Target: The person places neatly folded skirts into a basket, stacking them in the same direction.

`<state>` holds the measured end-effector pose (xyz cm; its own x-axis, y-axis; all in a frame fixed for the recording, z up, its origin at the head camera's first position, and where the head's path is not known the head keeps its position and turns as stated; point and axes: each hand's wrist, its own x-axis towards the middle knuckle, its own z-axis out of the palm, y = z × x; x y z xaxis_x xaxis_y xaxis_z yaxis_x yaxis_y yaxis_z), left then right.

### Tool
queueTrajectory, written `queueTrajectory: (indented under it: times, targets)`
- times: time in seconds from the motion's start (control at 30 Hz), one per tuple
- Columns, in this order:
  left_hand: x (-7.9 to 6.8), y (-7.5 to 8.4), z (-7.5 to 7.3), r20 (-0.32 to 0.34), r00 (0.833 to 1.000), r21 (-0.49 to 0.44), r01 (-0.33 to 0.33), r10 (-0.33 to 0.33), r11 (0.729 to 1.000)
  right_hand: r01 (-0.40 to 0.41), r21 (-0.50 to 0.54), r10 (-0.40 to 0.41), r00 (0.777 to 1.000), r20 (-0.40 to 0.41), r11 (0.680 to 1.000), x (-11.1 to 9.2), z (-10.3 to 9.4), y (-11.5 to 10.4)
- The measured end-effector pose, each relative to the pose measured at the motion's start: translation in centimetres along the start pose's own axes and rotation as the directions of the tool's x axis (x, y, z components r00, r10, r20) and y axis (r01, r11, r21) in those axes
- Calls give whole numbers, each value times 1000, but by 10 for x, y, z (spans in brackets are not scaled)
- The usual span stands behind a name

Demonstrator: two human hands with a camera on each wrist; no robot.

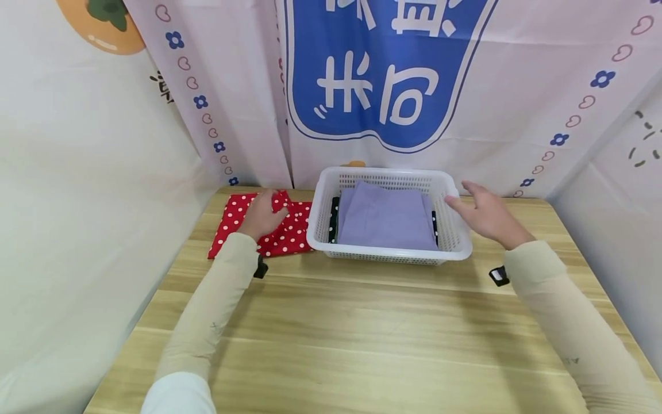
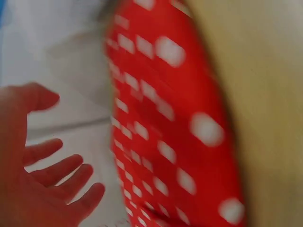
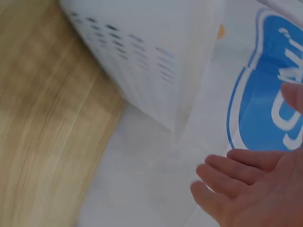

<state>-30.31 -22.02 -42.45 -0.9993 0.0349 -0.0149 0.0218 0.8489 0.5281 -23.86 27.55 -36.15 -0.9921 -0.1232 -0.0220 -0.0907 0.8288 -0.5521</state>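
A white plastic basket [image 1: 390, 253] with perforated walls stands at the back of the table. Inside it lies a folded lavender cloth [image 1: 388, 218], over a black cloth with white dots [image 1: 334, 221] that shows at both sides. Left of the basket a red cloth with white dots [image 1: 295, 233] lies on the wood. My left hand [image 1: 264, 217] hovers over the red cloth, fingers loosely spread and holding nothing. At the basket's right end, my right hand [image 1: 483, 214] is held up with relaxed fingers; the right wrist view shows its palm [image 3: 255, 189] apart from the basket wall.
The wooden table [image 1: 362, 333] reaches forward from the basket. A printed curtain [image 1: 248, 103] with a blue sign hangs directly behind it, and white fabric walls [image 1: 103, 172] close off both sides.
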Motion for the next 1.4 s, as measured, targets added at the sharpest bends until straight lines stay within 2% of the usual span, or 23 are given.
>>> queueTrajectory:
  times: [0.1, 0.2, 0.33, 0.43, 0.6, 0.87, 1.1, 1.23, 1.4]
  targets:
    - [1, -21, 4, 26, 1000, 161, -16, 12, 987, 96, -100, -100, 994, -32, 990, 1, 12, -2]
    - [2, -38, 8, 50, 999, 257, -30, 18, 966, 157, -200, -170, 984, -47, 967, 3, 26, -1]
    - [2, -54, 13, 109, 994, 310, -12, -23, 950, 147, -334, -151, 988, 14, 931, 3, 40, 1]
    - [-1, -61, 17, 181, 980, 336, 16, -81, 942, 130, -390, -108, 991, 77, 911, 4, 49, 4]
    - [-7, -64, 22, 263, 956, 368, 26, -131, 929, 115, -408, -77, 991, 108, 906, 4, 56, 8]
    - [-9, -64, 22, 277, 950, 394, 22, -142, 919, 120, -413, -83, 991, 108, 903, 7, 58, 8]
    - [-13, -68, 22, 290, 946, 366, 30, -144, 930, 117, -403, -80, 991, 107, 908, 6, 60, 9]
    - [-21, -68, 22, 302, 942, 352, 34, -148, 936, 113, -400, -79, 992, 99, 909, 6, 60, 10]
    - [-34, -67, 21, 301, 944, 357, 16, -131, 934, 110, -398, -78, 992, 95, 911, 6, 60, 10]
